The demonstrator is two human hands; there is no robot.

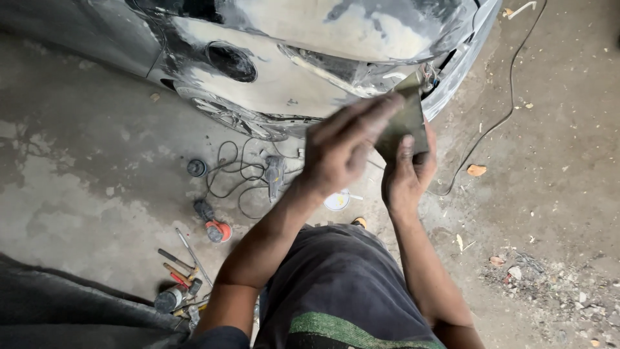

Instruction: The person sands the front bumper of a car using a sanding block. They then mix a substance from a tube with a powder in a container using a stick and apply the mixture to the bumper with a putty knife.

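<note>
The right hand [408,173] is closed on a dull olive-grey rectangular sheet, likely sandpaper [405,119]; its thumb lies on the near face and the fingers are behind. The left hand [341,150] is blurred, with its fingers stretched flat and together; the tips reach the left edge of the sheet, but I cannot tell if they press it or only pass over it. Both hands are close together, in front of the body.

The sheet stands almost upright, with the long axis running from near to far and tilted a little to the left. Its far corner is just beside the grey car body panel with pale filler patches [303,58], which lies far from both hands and spreads to the left. The right hand is nearer to the panel edge.

On the concrete floor [84,194] at the near left lie a power tool with an orange disc [214,226], a black cable [236,171] and several hand tools [179,278].
</note>
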